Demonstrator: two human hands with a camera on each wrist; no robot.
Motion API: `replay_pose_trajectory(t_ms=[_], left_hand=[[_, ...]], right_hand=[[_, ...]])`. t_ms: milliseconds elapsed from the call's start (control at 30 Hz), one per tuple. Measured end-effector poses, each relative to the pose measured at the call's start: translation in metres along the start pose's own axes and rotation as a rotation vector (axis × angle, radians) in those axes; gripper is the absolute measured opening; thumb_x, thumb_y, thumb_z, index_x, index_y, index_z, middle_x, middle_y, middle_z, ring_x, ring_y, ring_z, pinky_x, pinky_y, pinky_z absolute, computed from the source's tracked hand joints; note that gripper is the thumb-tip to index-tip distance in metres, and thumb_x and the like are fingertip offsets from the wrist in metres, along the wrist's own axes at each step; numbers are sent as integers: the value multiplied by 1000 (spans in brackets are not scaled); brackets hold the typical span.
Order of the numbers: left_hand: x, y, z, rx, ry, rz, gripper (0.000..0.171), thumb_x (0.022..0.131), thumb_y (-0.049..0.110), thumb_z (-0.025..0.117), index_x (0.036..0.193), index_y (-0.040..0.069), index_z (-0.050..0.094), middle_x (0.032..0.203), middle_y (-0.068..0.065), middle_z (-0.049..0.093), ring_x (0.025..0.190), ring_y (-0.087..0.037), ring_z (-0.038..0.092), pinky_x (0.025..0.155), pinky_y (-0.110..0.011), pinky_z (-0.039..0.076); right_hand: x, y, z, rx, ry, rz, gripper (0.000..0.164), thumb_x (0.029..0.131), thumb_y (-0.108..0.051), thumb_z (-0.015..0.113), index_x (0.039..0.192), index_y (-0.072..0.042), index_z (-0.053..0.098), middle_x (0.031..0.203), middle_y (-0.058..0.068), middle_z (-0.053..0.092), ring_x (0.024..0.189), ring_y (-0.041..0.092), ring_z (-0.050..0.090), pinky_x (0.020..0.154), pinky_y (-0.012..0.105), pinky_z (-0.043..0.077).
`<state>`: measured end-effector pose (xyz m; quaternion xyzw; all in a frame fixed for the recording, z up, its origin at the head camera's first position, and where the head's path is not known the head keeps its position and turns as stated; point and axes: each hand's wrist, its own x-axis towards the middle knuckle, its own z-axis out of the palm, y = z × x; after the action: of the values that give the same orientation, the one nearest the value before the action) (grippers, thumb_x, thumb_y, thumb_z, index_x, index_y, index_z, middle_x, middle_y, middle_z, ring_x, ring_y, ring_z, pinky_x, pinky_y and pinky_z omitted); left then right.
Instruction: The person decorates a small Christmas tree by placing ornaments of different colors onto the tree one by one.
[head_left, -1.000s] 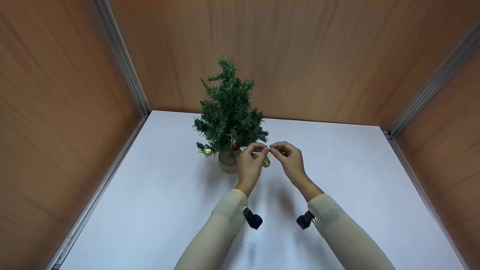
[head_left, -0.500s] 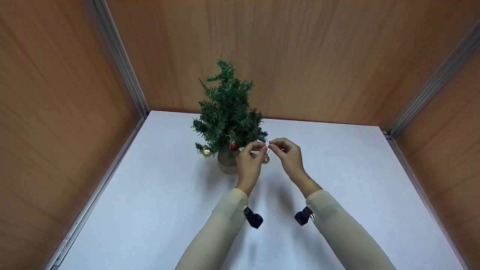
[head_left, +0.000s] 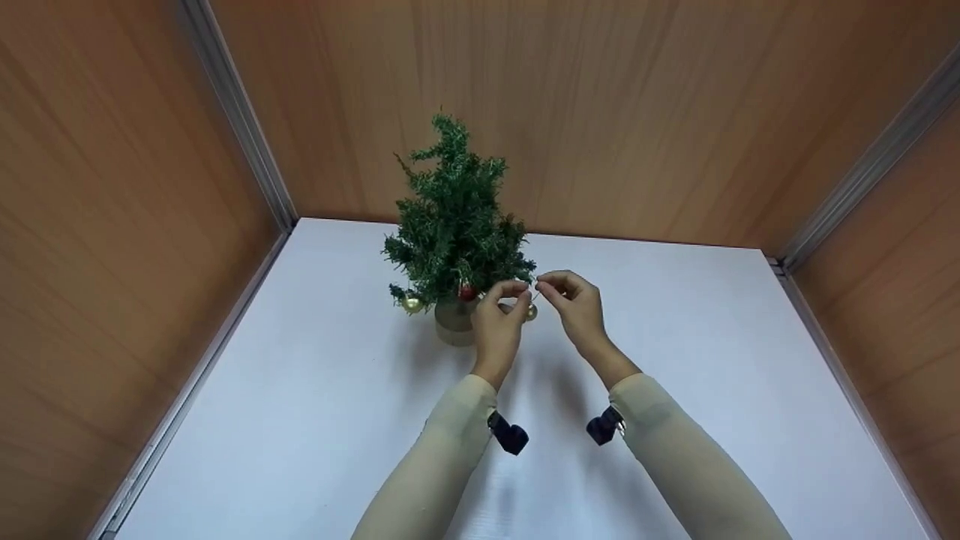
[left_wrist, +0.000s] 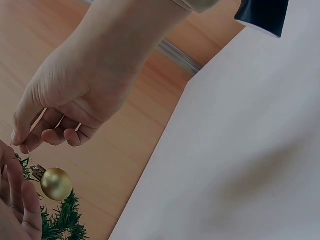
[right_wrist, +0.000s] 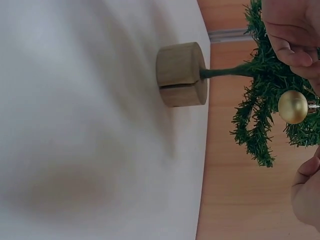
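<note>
A gold Christmas ball [head_left: 531,312] hangs on a thin thread loop just in front of the lower right branches of a small green Christmas tree [head_left: 456,217]. My left hand [head_left: 496,330] pinches this loop between thumb and forefinger. On the other side, my right hand [head_left: 582,309] pinches the loop too, its fingertips a little higher and close to the left ones. In the left wrist view the ball [left_wrist: 56,184] dangles below the fingertips by its metal cap. Whether the thread touches a branch, I cannot tell.
A red ball [head_left: 466,292] and another gold ball [head_left: 412,304] hang on the tree's lower front branches. The round wooden base [right_wrist: 180,75] stands on the white table [head_left: 300,390]. Wood panels [head_left: 600,127] enclose the back and sides.
Both hands have risen slightly, the right one more, lifting the gold ball a little. Their fingertips have drifted slightly left, with the grip on the thread kept.
</note>
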<state>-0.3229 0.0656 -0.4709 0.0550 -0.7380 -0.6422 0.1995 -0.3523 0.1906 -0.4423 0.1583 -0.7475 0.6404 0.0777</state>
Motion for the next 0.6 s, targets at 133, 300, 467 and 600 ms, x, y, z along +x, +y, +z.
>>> replay_pose_trajectory(t_ms=[133, 300, 467, 600], left_hand=[[1, 0, 1, 6, 10, -8, 11, 94, 24, 68, 104, 19, 70, 99, 3, 68, 67, -12, 61, 56, -25, 47], [3, 0, 4, -13, 16, -14, 11, 95, 24, 68, 104, 18, 70, 100, 3, 68, 67, -11, 61, 56, -25, 47], [5, 1, 6, -55, 16, -17, 12, 95, 25, 68, 104, 17, 69, 99, 2, 68, 70, -17, 66, 58, -26, 48], [6, 1, 7, -69, 21, -19, 13, 95, 26, 67, 104, 17, 69, 98, 2, 67, 70, -18, 65, 58, -26, 48]], right_hand=[[1, 2, -1, -8, 3, 1, 17, 94, -7, 67, 105, 6, 70, 94, 8, 70, 81, 12, 58, 70, 20, 46], [6, 8, -1, -3, 5, 10, 16, 93, -8, 68, 103, 4, 71, 92, 4, 70, 80, 12, 58, 69, 20, 46], [8, 5, -1, -3, 1, 8, 17, 93, -8, 68, 103, 6, 70, 93, 2, 70, 81, 10, 59, 71, 20, 46], [9, 3, -1, -11, -1, 5, 17, 94, -7, 67, 103, 7, 69, 91, 0, 70, 82, 9, 59, 71, 20, 47]])
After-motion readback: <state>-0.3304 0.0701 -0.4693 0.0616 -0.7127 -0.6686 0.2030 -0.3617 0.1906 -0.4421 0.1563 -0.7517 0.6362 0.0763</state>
